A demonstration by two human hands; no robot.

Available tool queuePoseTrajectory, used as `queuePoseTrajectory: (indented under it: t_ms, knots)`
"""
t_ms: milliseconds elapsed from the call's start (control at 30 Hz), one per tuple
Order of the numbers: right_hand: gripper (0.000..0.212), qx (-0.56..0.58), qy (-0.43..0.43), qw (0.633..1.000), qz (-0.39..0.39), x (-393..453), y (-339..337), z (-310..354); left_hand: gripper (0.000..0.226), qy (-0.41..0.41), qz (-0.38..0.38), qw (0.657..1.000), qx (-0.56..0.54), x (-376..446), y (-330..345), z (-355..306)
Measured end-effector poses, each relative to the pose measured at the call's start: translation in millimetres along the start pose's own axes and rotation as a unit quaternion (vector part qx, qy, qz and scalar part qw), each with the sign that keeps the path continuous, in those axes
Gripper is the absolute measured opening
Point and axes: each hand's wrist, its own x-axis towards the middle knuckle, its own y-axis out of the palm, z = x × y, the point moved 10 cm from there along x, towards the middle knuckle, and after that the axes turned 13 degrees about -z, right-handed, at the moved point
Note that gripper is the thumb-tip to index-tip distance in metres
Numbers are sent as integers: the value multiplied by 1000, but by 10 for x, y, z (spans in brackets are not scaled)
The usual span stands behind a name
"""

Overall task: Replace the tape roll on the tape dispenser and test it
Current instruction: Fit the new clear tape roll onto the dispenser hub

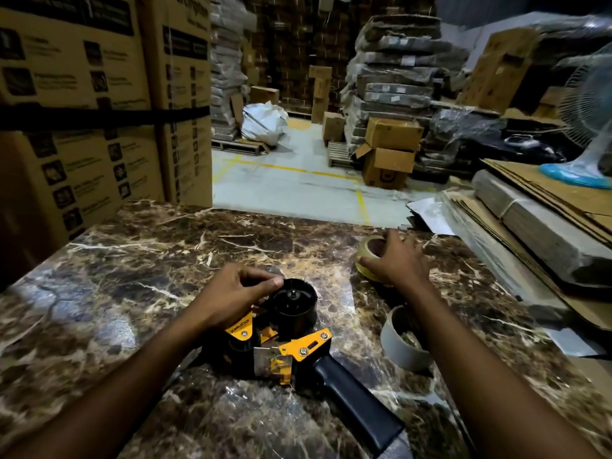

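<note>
A black and yellow tape dispenser lies on its side on the marble table, its black hub bare and facing up, its black handle pointing toward me at the lower right. My left hand rests on the dispenser, fingertips at the hub's left rim. My right hand is laid over a roll of clear tape at the far right of the table, fingers wrapped around it. An empty grey cardboard core stands by my right forearm.
Tall printed cartons stand at the table's left and far-left edge. Flattened cardboard sheets are piled to the right, with a fan on them. Beyond the table's far edge lies a warehouse floor with pallets and boxes.
</note>
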Motion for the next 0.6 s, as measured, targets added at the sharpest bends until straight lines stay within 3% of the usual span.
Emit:
queuePoseTrajectory:
  t_ms: [200,300,467,600]
  knots:
    - [90,46,3,999,18,45,36,-3,17,-9,-4,1000,3,-3,-4,11]
    - [83,137,-31,990,20,-13,0,150,18,-12,-20,1000,2,20,-52,44]
    - [63,306,-106,944,58,-315,-169,621,18,-23,-52,998,-16,-6,-142,64]
    - [66,365,-164,910,112,-604,-295,974,19,-41,-66,996,-52,-44,-232,122]
